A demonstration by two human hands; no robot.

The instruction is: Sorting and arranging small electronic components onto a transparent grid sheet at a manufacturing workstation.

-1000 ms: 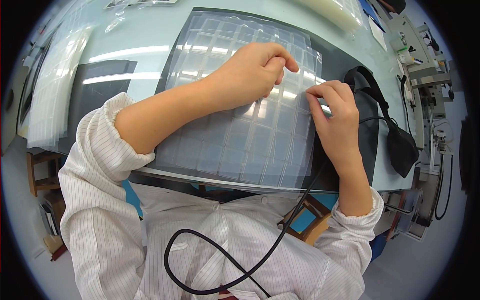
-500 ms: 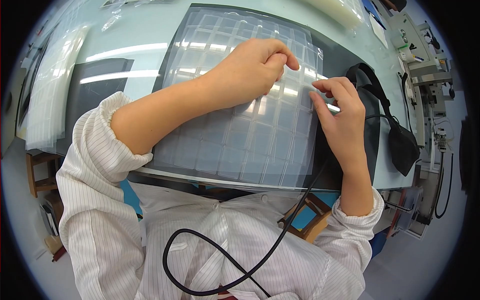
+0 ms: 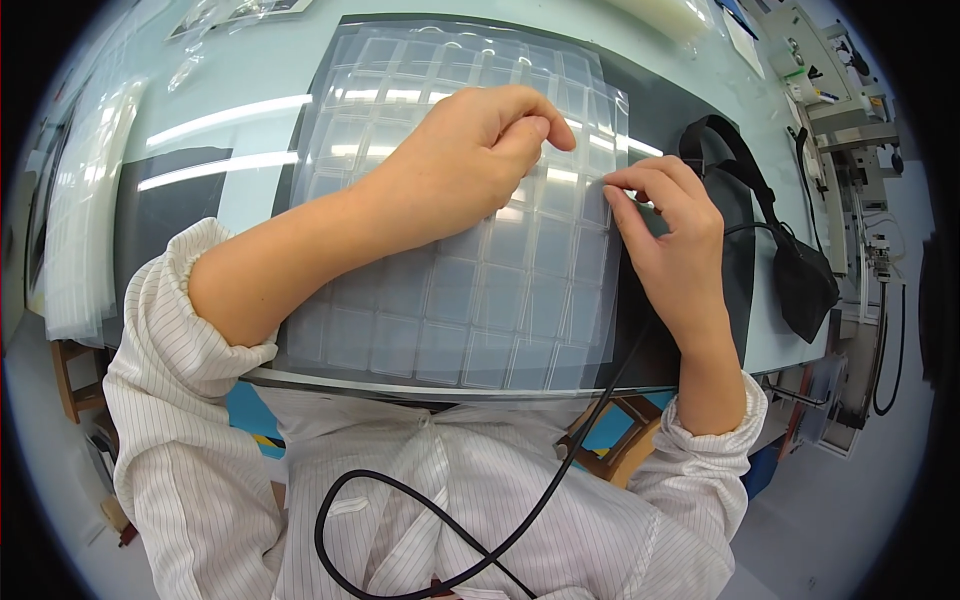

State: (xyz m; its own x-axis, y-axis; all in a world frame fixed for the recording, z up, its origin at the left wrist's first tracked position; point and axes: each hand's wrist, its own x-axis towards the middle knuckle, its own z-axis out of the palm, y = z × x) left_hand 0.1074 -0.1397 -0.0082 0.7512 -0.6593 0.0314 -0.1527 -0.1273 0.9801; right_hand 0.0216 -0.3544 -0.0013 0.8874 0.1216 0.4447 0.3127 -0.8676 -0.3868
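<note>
A stack of clear plastic pocket sheets (image 3: 455, 300), divided into a grid of rectangular pockets, lies in front of me on a dark mat. Over its upper middle, my left hand (image 3: 485, 140) is curled with the thumb against the bent forefinger. The other fingers are tucked under, so anything inside them is hidden. At the sheets' right edge, my right hand (image 3: 675, 215) has its thumb and forefinger tips closed together on the plastic border. Overhead light reflects in bright streaks across the pockets.
More clear pocket sheets (image 3: 85, 220) are stacked on the left. A black strap (image 3: 735, 150) and a black pouch (image 3: 805, 290) lie to the right. One black cable (image 3: 575, 455) loops across my shirt. Equipment (image 3: 840, 90) stands beyond the table's right side.
My right thumb and forefinger have closed from a gap to a pinch at the sheet edge. The left hand stays curled over the sheets. The whole view has shifted slightly.
</note>
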